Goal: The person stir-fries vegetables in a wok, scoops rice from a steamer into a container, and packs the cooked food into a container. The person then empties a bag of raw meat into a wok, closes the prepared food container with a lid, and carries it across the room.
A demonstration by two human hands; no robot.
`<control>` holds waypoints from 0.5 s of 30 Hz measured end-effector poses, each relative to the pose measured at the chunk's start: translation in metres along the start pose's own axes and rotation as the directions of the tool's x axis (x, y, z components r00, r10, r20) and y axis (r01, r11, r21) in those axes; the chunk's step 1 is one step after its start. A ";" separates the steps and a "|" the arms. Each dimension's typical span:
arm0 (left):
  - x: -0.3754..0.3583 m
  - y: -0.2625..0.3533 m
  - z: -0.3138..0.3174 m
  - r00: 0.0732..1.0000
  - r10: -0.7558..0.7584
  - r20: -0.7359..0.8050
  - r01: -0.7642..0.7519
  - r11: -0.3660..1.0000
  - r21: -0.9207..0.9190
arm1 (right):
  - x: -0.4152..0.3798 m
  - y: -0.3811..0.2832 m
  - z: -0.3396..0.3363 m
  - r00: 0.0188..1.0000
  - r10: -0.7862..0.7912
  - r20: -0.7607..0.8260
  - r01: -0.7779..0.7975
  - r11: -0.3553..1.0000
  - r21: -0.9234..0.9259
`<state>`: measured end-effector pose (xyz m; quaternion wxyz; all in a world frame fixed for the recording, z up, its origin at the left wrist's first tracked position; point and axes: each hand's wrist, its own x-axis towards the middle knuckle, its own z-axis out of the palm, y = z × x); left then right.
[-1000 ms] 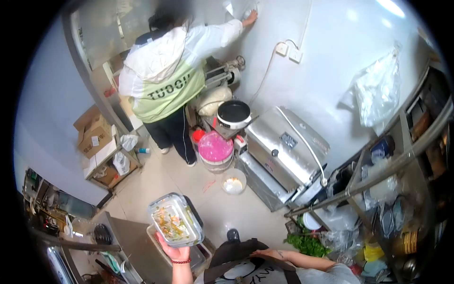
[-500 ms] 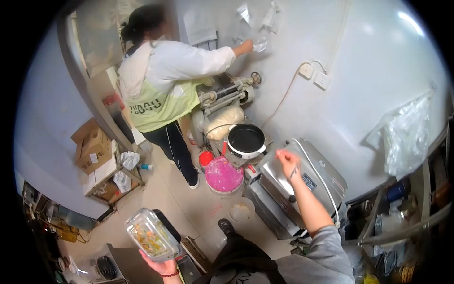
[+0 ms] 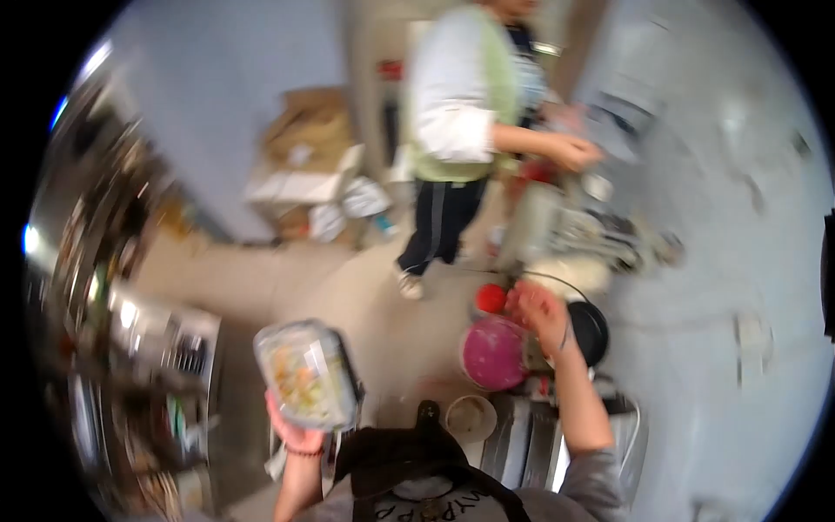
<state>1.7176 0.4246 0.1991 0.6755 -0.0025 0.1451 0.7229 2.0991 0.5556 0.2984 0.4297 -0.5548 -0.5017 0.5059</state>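
My left hand [image 3: 296, 428] is wrapped round the lower side of a clear container [image 3: 306, 376] with orange, white and green food inside and a dark part along its right edge. My right hand [image 3: 539, 311] is raised over the floor items, in front of a black round pan [image 3: 587, 334] and near a pink lid [image 3: 493, 352]. Its fingers look curled, but motion blur hides whether anything is between them. A red lid [image 3: 491, 298] lies just left of that hand.
A co-worker [image 3: 452, 96] stands ahead beside a machine [image 3: 600, 235]. Cardboard boxes [image 3: 306, 130] sit on a small stand at the back left. A white bucket [image 3: 470, 418] is near my feet, beside a metal appliance [image 3: 531, 444]. Cluttered shelving runs down the left.
The view has swung left, and the picture is blurred. The co-worker has turned and lowered the arm from the wall. My right hand is now in front of the pan instead of over the metal appliance.
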 end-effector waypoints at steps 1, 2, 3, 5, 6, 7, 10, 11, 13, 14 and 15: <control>0.012 0.009 -0.030 0.992 -0.007 -0.122 0.007 1.000 0.004 | 0.002 0.021 0.039 0.986 -0.042 0.159 0.028 0.995 0.093; 0.008 0.015 -0.009 0.999 0.006 -0.046 -0.007 1.000 -0.018 | 0.006 0.039 0.082 0.942 -0.086 0.325 0.026 0.982 0.186; 0.015 0.027 -0.015 1.000 0.004 -0.010 -0.004 1.000 0.017 | 0.003 0.041 0.126 0.908 0.057 0.415 -0.187 0.941 0.280; 0.028 0.057 -0.025 0.998 -0.039 -0.042 0.035 0.996 -0.085 | 0.003 0.033 0.208 0.782 0.205 0.589 -0.443 0.847 0.293; 0.032 0.074 -0.035 0.999 -0.032 -0.042 0.030 0.998 -0.050 | 0.001 0.030 0.249 0.740 0.187 0.646 -0.506 0.787 0.353; 0.033 0.092 -0.043 0.999 -0.026 -0.045 0.026 1.000 -0.016 | -0.001 0.030 0.288 0.696 0.172 0.697 -0.575 0.714 0.399; 0.033 0.155 -0.042 0.994 0.005 -0.109 -0.008 1.000 -0.028 | -0.006 0.018 0.375 0.636 0.090 0.766 -0.590 0.697 0.407; 0.037 0.183 -0.042 0.987 0.079 -0.137 -0.056 0.985 0.165 | -0.001 0.016 0.408 0.617 0.106 0.780 -0.607 0.695 0.386; 0.057 0.216 -0.064 0.984 0.088 -0.156 -0.045 0.964 0.261 | 0.021 0.017 0.445 0.559 0.251 0.791 -0.596 0.784 0.173; 0.071 0.233 -0.072 0.972 0.046 -0.228 -0.016 0.991 0.133 | 0.037 0.017 0.464 0.539 0.322 0.778 -0.578 0.813 0.065; 0.084 0.252 -0.079 0.972 0.047 -0.231 -0.017 0.991 0.129 | 0.049 0.018 0.485 0.537 0.326 0.778 -0.580 0.812 0.060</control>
